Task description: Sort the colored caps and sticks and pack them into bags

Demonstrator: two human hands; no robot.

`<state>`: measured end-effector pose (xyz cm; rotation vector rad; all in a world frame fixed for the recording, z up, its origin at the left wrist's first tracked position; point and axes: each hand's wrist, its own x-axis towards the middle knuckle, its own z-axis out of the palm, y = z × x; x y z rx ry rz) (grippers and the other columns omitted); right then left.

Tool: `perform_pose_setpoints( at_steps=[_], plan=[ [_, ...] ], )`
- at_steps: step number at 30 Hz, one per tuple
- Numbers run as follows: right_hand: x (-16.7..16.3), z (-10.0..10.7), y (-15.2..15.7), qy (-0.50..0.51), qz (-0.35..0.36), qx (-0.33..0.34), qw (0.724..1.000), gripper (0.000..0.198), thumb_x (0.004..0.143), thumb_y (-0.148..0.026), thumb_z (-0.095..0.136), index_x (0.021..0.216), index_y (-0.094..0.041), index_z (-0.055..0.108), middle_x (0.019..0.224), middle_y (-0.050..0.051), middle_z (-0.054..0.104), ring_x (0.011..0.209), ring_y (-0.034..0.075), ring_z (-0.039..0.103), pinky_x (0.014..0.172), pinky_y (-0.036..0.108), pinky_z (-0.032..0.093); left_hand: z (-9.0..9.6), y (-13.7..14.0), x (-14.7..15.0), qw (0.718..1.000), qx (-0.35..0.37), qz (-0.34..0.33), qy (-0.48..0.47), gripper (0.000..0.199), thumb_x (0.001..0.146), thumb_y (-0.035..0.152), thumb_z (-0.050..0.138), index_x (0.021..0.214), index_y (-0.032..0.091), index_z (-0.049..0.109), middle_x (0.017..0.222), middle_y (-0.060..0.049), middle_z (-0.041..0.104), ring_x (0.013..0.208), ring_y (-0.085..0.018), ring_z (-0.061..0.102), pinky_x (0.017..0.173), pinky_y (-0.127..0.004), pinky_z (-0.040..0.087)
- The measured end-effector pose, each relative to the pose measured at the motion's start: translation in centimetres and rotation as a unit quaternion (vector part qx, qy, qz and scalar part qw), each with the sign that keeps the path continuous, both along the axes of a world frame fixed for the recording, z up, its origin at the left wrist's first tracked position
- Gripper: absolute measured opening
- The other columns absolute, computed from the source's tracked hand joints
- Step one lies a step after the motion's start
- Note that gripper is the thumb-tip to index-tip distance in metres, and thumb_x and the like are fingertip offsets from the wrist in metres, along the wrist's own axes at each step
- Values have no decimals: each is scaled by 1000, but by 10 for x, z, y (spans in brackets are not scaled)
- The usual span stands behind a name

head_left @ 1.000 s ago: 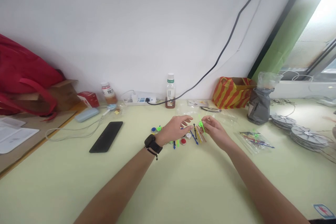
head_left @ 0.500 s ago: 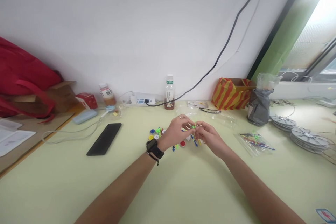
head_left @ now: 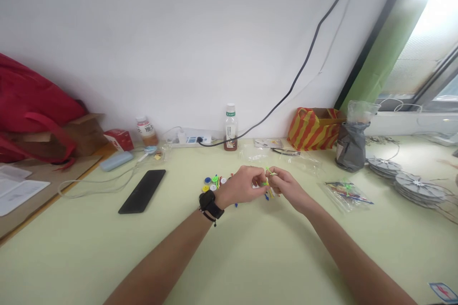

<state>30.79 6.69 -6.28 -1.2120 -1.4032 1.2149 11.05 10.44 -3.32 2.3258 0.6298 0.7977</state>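
Note:
Both hands meet over the middle of the table. My left hand point(head_left: 247, 185), with a black watch point(head_left: 211, 204) at its wrist, is closed in a pinch at a small yellow-green plastic piece. My right hand point(head_left: 286, 187) pinches a thin bright green plastic piece point(head_left: 271, 171) between thumb and fingers. The exact shape of these pieces is too small to make out. Beneath and beside the hands lie small round plastic pieces, among them a blue one point(head_left: 207, 180), a yellow one point(head_left: 205, 188) and a white one point(head_left: 223, 180). The hands hide part of this group.
A black phone point(head_left: 142, 191) lies to the left. At the wall stand a drink bottle point(head_left: 231, 128), a power strip point(head_left: 191, 138) and a striped bag point(head_left: 315, 128). On the right are a clear packet point(head_left: 348, 195), a grey bag point(head_left: 351, 147) and stacked discs point(head_left: 419, 188).
My left hand has curled tighter and turned. The bright green piece now sits nearer my right fingertips, and the yellow-green piece shows lower, at my left fingers.

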Motion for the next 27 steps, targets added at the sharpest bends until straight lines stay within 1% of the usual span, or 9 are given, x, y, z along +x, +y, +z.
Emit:
perform_pose_setpoints(
  at_steps=[2,5,8,11,15,19,23,25,27],
  plan=[
    [13,-9,7,-99,-84,34,991,18,80,-29,51,95,-22,59,61,-6,45,54,14,41,53,26,32,-6,-1,2,1000,2,-18,24,10,80,22,74,75,18,66,75,0,69,71,-14,63,67,-25,49],
    [36,-28,20,-296,-204,83,930,25,81,-27,54,104,-22,62,62,-3,51,61,18,50,59,28,34,-17,0,4,995,-16,-63,82,11,74,23,80,79,18,71,81,-1,74,76,-16,67,71,-26,50],
    [48,-45,27,-401,-189,83,893,20,86,-27,56,102,-21,66,72,3,62,69,20,57,63,29,36,-25,1,4,988,6,-78,135,13,70,23,84,81,21,77,86,-2,77,86,-21,69,76,-30,49],
    [42,-52,26,-413,-150,81,895,21,92,-33,56,104,-20,67,77,5,67,70,21,60,65,30,39,-26,5,1,982,41,-60,172,9,68,22,84,73,22,77,82,-3,76,89,-23,66,74,-32,48],
    [21,-50,20,-403,-99,132,900,27,94,-38,57,111,-21,67,96,8,66,85,23,62,74,32,44,-22,9,-4,983,67,-45,164,8,69,18,81,74,23,77,87,-3,76,100,-26,62,81,-34,47],
    [6,-48,15,-397,-45,159,903,14,93,-30,56,97,-22,68,94,6,60,85,21,60,73,31,43,-26,12,-8,985,79,-23,150,9,71,18,79,77,25,77,97,-3,76,106,-27,60,87,-36,45],
    [2,-47,12,-375,-15,154,914,13,92,-23,55,94,-21,67,93,4,58,78,18,58,70,29,43,-28,16,-10,986,81,-23,145,9,72,17,79,77,23,75,97,-3,75,103,-26,60,89,-35,44],
    [1,-45,11,-372,-3,153,915,12,92,-23,55,91,-21,67,92,4,58,76,17,58,70,29,43,-24,18,-12,985,85,-25,145,14,72,21,81,84,23,75,100,-4,74,102,-25,59,89,-34,45],
    [-1,-41,9,-375,0,155,914,11,92,-23,56,92,-20,67,90,4,59,75,17,57,69,29,43,-17,20,-17,984,90,-21,155,30,69,31,85,97,23,75,105,-5,73,104,-27,59,90,-35,45]
  ],
)
